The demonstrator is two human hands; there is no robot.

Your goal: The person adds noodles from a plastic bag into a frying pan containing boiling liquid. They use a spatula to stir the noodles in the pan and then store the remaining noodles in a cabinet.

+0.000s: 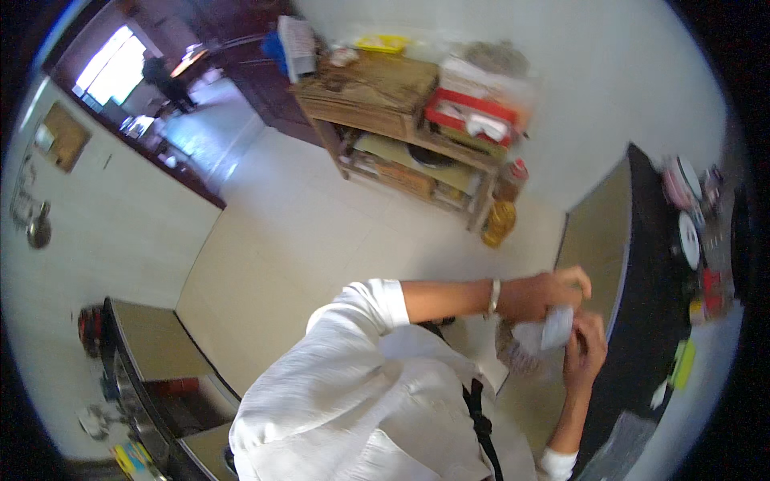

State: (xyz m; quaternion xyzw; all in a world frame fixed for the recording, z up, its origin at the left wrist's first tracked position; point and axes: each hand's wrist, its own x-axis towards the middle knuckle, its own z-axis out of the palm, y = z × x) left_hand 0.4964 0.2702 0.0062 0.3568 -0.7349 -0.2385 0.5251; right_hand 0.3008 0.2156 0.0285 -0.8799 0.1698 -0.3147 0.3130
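My left hand [544, 296], with a bangle at its wrist, is at the top of a thin, whitish, translucent plastic bag [556, 327]. My right hand [586, 347] pinches the same bag from the other side, fingers bent. Brownish, pinkish contents [520, 352] hang in the lower part of the bag; blur hides what they are. Both hands are close together beside the edge of a dark countertop [640, 288].
On the countertop are a white plate [689, 240], a pink container [680, 180], red items and clear plastic. A wooden cabinet [367, 84] stands against the wall, bottles [499, 222] beside it. A person [165, 81] is beyond the doorway. Another counter [144, 397] lies lower left.
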